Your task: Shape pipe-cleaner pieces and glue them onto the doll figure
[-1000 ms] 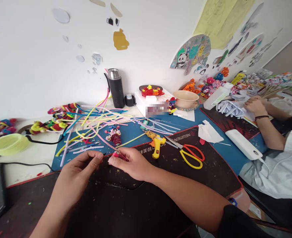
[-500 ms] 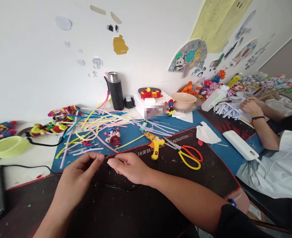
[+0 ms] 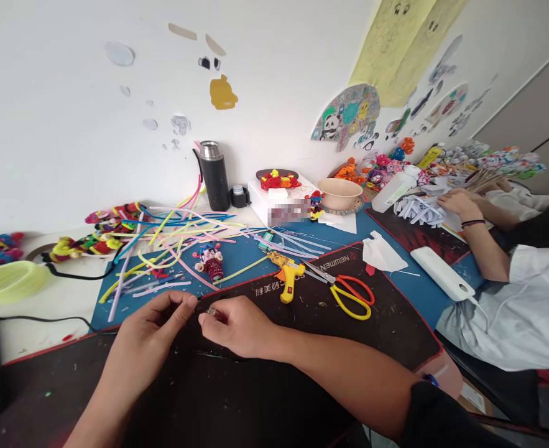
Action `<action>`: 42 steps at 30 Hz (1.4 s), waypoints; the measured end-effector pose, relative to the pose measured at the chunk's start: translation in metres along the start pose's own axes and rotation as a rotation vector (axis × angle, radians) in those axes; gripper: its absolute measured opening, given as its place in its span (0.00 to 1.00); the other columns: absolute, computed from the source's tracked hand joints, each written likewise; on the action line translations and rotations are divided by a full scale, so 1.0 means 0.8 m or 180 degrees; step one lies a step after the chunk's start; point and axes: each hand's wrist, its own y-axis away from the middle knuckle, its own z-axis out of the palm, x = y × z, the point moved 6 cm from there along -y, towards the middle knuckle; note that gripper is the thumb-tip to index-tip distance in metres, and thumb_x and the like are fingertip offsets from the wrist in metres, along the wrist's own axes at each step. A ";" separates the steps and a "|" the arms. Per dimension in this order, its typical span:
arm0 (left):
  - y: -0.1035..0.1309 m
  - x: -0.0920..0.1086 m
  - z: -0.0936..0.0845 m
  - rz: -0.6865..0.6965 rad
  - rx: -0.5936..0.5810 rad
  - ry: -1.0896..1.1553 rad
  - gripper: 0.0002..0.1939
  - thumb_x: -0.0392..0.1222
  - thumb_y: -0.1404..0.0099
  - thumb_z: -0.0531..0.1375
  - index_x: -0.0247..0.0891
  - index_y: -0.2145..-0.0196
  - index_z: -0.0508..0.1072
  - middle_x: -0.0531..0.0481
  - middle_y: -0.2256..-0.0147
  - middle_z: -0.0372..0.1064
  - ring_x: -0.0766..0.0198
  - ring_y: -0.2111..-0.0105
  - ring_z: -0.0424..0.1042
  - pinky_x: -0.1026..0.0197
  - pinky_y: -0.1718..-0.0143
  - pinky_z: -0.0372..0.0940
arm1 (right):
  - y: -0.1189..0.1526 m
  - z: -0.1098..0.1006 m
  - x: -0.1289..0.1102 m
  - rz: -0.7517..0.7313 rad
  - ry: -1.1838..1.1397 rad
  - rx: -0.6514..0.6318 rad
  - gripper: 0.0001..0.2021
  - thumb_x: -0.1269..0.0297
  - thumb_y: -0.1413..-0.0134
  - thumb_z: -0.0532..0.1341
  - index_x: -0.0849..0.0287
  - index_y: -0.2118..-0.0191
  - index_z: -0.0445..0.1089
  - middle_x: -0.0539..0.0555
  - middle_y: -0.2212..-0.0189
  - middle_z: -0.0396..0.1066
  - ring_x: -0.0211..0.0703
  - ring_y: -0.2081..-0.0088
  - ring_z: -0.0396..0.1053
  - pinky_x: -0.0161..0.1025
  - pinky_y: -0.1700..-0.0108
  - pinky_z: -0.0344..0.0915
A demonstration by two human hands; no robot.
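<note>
My left hand is above the dark mat, thumb and forefinger pinched together. Whatever is between those fingertips is dark and too small to name. Close by on the right, my right hand is closed, with a small shiny clear piece at its thumb and forefinger. A narrow gap separates the two hands. Just beyond them, a small doll figure with a dark red sparkly body lies on the blue mat. A yellow glue gun and scissors with red and yellow handles lie to the right.
Loose coloured fuzzy stems spread across the back left. A black flask stands by the wall, with a beige bowl farther right. Another person's hand is at the right, near a white bottle and a white device.
My right hand has turned and lowered slightly, and the shiny piece at its fingers shows more. My left hand keeps its pinch. The camera view has shifted slightly.
</note>
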 end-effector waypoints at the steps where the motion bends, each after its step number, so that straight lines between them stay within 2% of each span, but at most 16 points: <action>1: 0.000 0.001 0.000 0.0010 -0.0013 -0.0004 0.29 0.76 0.39 0.65 0.46 0.70 0.82 0.50 0.70 0.79 0.53 0.69 0.75 0.58 0.67 0.71 | 0.000 0.000 0.000 0.0001 0.0014 0.0000 0.23 0.53 0.32 0.65 0.55 0.75 0.57 0.43 0.78 0.55 0.36 0.72 0.53 0.39 0.69 0.49; 10: -0.001 -0.002 0.003 -0.0004 -0.0107 0.0034 0.28 0.75 0.39 0.66 0.46 0.69 0.82 0.50 0.70 0.80 0.53 0.69 0.76 0.58 0.68 0.71 | -0.002 -0.001 -0.003 0.0083 0.0062 -0.0006 0.22 0.55 0.33 0.64 0.55 0.75 0.57 0.43 0.79 0.54 0.36 0.72 0.53 0.40 0.68 0.48; 18: 0.001 0.002 0.001 -0.0055 -0.0092 0.0019 0.28 0.74 0.40 0.66 0.45 0.69 0.82 0.50 0.71 0.80 0.54 0.69 0.76 0.59 0.68 0.71 | -0.004 -0.001 0.002 0.0170 0.0001 0.0013 0.21 0.55 0.34 0.65 0.55 0.75 0.57 0.42 0.78 0.55 0.36 0.72 0.53 0.39 0.68 0.49; 32: 0.000 -0.009 0.006 -0.0094 -0.0226 0.0031 0.30 0.76 0.40 0.66 0.45 0.67 0.84 0.50 0.68 0.81 0.55 0.69 0.75 0.59 0.69 0.70 | -0.007 -0.002 0.007 0.0231 -0.0005 0.0020 0.23 0.53 0.32 0.64 0.55 0.75 0.57 0.43 0.79 0.54 0.36 0.73 0.52 0.39 0.70 0.47; 42: 0.001 -0.004 0.007 -0.0078 -0.0274 -0.0063 0.30 0.76 0.41 0.65 0.45 0.68 0.83 0.49 0.68 0.81 0.54 0.70 0.75 0.58 0.69 0.70 | -0.006 -0.001 0.005 0.0246 -0.0065 -0.0019 0.23 0.54 0.32 0.65 0.55 0.76 0.56 0.43 0.79 0.53 0.35 0.73 0.52 0.39 0.71 0.47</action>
